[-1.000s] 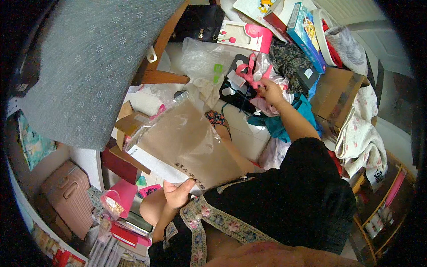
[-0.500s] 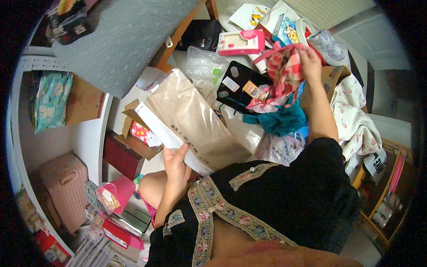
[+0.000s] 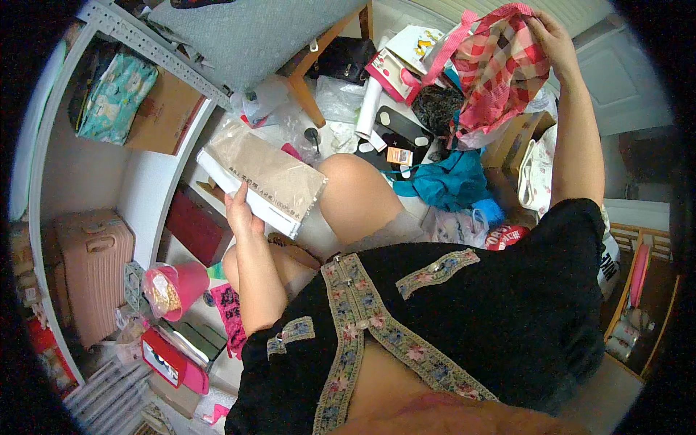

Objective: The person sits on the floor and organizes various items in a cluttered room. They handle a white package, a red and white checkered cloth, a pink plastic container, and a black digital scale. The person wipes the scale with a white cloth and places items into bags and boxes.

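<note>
My left hand point(image 3: 243, 212) is closed on the lower edge of a flat beige-and-white packet point(image 3: 268, 168) in clear plastic, held tilted over my legs. Raised at the upper right, my right hand point(image 3: 552, 45) grips the top of a red-and-white checked bag point(image 3: 500, 76), which hangs down with its strap looping to the left. Below this bag lies a bundle of teal cloth point(image 3: 449, 181). A black flat scale-like board point(image 3: 406, 130) rests on the floor, partly covered, with an orange-and-white card point(image 3: 399, 156) on it. Beside the bag is a dark crumpled bundle point(image 3: 437, 107).
A wooden chair leg point(image 3: 308, 101) stands at the upper middle, near a black handbag point(image 3: 342, 59) and a pink box point(image 3: 392, 75). A cardboard box point(image 3: 516, 141) sits at the right. Leftward are shelves with a pink suitcase point(image 3: 94, 268) and a pink bin point(image 3: 177, 288).
My right hand has lifted the checked bag up and to the right, off the pile. The packet in my left hand has shifted left and tilted; my knee now shows beside it.
</note>
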A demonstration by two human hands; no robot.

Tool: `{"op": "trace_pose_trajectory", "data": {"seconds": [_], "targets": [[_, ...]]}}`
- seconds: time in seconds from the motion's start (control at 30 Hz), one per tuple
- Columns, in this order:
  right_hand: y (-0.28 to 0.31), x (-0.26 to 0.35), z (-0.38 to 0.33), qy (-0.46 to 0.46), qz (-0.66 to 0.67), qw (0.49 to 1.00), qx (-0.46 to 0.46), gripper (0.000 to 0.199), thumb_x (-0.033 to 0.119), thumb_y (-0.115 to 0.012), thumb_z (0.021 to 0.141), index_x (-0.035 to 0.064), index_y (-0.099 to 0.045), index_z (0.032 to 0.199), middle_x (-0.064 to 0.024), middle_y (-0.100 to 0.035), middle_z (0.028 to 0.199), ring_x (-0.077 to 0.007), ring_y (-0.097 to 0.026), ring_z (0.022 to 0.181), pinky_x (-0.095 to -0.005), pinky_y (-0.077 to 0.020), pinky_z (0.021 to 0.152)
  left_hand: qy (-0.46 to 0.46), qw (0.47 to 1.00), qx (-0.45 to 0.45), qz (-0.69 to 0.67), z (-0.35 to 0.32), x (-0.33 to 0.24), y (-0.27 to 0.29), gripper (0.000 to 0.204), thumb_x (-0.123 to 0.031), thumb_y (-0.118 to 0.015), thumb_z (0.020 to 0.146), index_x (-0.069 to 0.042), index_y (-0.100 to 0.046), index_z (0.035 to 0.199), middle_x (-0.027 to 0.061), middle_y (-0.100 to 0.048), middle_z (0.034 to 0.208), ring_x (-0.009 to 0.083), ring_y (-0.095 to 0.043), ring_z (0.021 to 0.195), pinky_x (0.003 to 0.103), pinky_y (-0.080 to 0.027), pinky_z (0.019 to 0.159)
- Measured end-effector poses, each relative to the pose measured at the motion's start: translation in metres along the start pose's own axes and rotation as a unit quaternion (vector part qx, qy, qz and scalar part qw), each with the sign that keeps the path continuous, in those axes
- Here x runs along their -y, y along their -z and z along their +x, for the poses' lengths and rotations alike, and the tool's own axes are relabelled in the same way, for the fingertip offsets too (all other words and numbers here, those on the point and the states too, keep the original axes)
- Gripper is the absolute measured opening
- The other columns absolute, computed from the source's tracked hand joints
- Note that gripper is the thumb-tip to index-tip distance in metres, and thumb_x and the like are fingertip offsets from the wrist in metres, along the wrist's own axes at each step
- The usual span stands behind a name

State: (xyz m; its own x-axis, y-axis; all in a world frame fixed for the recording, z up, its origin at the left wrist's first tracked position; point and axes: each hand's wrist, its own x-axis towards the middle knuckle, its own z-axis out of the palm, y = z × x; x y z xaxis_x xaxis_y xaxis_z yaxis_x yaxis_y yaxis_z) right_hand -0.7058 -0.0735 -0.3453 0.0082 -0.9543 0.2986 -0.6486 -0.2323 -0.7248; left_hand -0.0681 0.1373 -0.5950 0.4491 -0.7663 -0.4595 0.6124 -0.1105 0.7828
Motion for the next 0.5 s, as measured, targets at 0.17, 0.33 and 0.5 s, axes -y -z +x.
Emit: {"op": "trace_pose_trajectory", "data": {"seconds": [0.17,0.33,0.5], "targets": [[-0.030,0.019,-0.015,-0.042,-0.116,0.992,-0.009,0.033,0.028,-0.063,0.096,0.0044,-0.066,0.120,0.0021,-0.067,0.102,-0.0070,-0.059,0.093,-0.0235,-0.0464,0.083,0.002,0.999,-0.045,0.020,0.027,0.007,0.029,0.044,0.002,-0.061,0.089,-0.001,-0.046,0.129,0.0151,-0.061,0.117,0.0311,-0.062,0.105,0.045,-0.052,0.092],[-0.040,0.025,-0.010,0.001,-0.133,0.991,0.006,0.033,0.024,-0.061,0.098,0.0043,-0.064,0.124,0.0003,-0.067,0.111,-0.0100,-0.060,0.102,-0.0250,-0.0454,0.091,-0.071,0.989,-0.121,0.039,0.069,0.020,0.069,0.035,0.004,-0.061,0.087,-0.002,-0.051,0.120,0.0145,-0.063,0.110,0.0303,-0.064,0.097,0.044,-0.054,0.085],[-0.047,0.030,-0.014,0.016,-0.035,0.996,0.077,0.036,0.021,-0.064,0.096,0.0022,-0.060,0.127,-0.0018,-0.067,0.114,-0.0096,-0.060,0.102,-0.0253,-0.0477,0.090,-0.072,0.971,-0.213,0.083,0.102,0.040,0.093,0.036,0.006,-0.064,0.083,-0.001,-0.050,0.116,0.0166,-0.062,0.108,0.0307,-0.063,0.093,0.044,-0.053,0.082]]}}
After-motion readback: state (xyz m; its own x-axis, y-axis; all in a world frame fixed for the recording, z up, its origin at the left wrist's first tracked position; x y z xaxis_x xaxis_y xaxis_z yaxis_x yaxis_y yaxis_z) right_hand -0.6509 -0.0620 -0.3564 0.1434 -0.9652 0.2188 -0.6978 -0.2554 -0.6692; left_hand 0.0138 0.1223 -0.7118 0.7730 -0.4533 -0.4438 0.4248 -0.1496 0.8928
